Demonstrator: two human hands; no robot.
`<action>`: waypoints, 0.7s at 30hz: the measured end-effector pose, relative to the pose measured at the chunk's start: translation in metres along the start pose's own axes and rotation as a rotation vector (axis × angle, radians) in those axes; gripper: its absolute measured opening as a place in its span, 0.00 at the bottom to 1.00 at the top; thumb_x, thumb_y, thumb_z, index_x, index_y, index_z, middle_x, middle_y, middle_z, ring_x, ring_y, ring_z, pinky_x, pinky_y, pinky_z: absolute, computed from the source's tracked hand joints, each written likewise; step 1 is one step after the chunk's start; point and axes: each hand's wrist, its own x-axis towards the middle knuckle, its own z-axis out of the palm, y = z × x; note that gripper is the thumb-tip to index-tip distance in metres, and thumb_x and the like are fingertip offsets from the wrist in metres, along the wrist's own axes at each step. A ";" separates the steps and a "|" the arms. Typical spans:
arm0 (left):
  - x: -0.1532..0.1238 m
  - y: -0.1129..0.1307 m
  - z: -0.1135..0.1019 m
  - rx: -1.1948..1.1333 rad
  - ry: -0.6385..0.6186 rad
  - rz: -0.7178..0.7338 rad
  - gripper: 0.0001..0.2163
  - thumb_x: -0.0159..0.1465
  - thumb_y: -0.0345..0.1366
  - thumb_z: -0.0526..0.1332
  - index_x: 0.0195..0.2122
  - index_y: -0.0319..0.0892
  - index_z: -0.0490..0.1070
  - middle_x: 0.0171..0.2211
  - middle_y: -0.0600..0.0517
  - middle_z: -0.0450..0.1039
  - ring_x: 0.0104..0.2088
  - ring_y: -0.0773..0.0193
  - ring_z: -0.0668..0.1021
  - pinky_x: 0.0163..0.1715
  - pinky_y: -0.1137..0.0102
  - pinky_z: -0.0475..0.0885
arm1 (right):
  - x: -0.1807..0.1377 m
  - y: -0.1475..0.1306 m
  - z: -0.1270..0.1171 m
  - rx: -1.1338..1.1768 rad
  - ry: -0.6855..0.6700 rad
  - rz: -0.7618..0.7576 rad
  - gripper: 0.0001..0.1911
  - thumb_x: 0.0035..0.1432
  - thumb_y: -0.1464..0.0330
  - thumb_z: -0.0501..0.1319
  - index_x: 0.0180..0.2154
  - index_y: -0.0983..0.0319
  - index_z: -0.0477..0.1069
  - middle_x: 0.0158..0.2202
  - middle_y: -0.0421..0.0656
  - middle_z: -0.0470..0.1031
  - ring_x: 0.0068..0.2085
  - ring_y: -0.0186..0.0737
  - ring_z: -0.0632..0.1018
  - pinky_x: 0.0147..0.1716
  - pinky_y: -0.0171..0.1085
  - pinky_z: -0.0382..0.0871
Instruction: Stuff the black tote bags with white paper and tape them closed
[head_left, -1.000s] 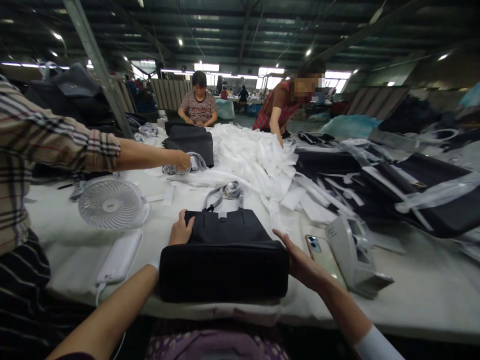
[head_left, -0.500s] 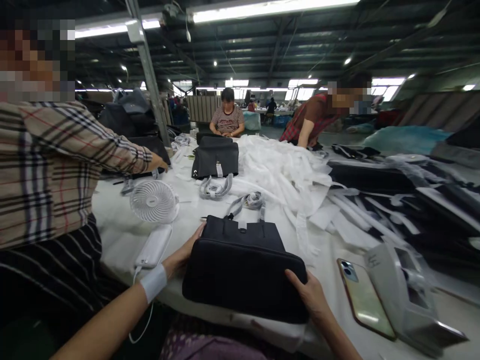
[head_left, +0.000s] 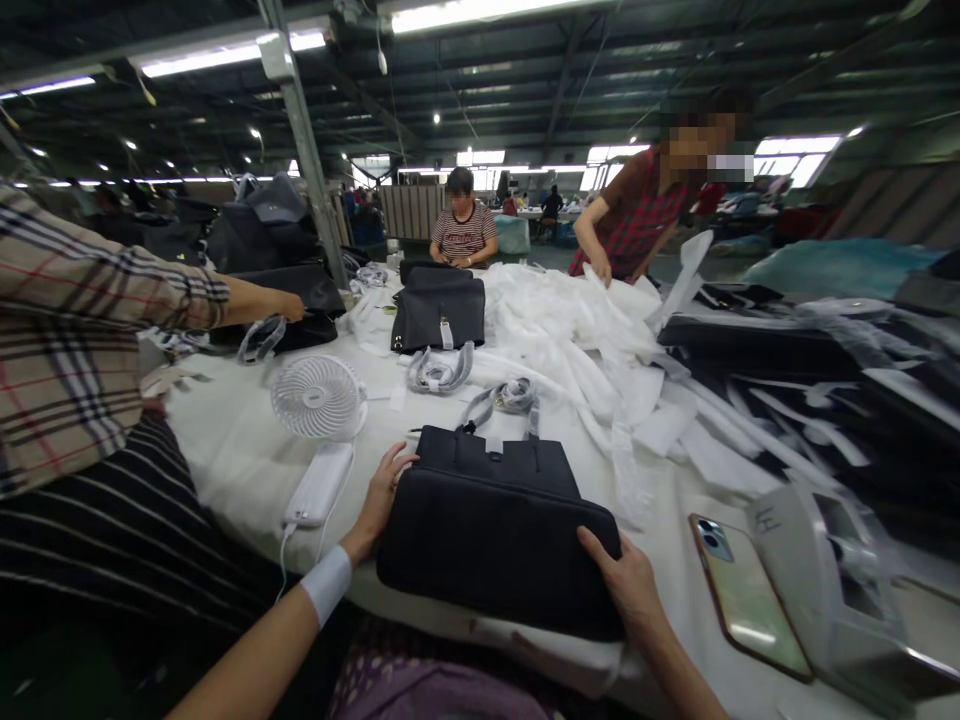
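Observation:
A black handbag (head_left: 495, 530) lies flat on the white table (head_left: 232, 460) right in front of me, its base toward me and its wrapped grey handles (head_left: 506, 397) pointing away. My left hand (head_left: 381, 498) grips the bag's left side, fingers curled over the edge. My right hand (head_left: 626, 580) holds the bag's near right corner, thumb on top.
A small white fan (head_left: 316, 396) and a white power bank (head_left: 320, 484) lie left of the bag. A phone (head_left: 742, 592) and a grey device (head_left: 832, 560) lie to the right. A person in a plaid shirt (head_left: 82, 330) stands at left. White wrapping (head_left: 570, 340) and more bags (head_left: 439, 310) lie beyond.
My head has turned left and back, shifting the view. Both hands have slid nearer along the bag's sides. The plaid-sleeved person pulled their arm back to the left.

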 end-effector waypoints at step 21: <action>-0.041 0.009 0.020 0.450 0.067 -0.278 0.22 0.63 0.54 0.54 0.36 0.39 0.75 0.36 0.43 0.79 0.39 0.52 0.79 0.39 0.65 0.69 | 0.011 -0.003 0.013 -0.076 0.072 0.111 0.29 0.44 0.46 0.64 0.33 0.67 0.78 0.30 0.49 0.81 0.37 0.53 0.80 0.32 0.40 0.71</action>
